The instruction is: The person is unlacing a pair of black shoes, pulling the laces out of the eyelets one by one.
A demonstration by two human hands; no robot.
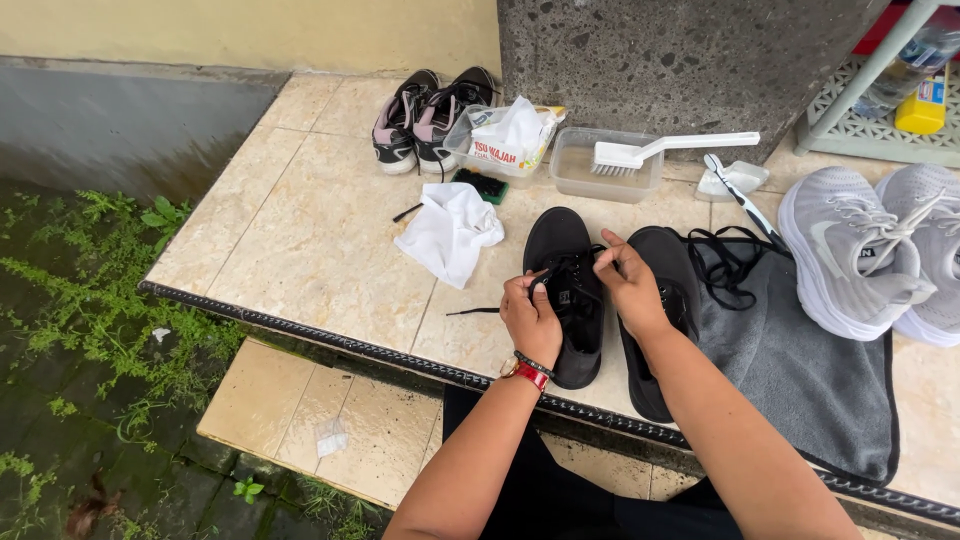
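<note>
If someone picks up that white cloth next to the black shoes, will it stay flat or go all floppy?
Probably floppy: the white cloth lies crumpled in soft folds on the tiled ledge. It looks thin, so likely light. It should drape and hang rather than roll or tip.

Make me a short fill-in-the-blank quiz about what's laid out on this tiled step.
1. Both hands, left hand and right hand, work the lace of a ____ shoe.
2. The white brush rests across a clear ____.
3. The grey sneakers lie partly on a grey ____.
4. The left wrist wears a ____ band.

Missing words: black; tub; towel; red
</note>
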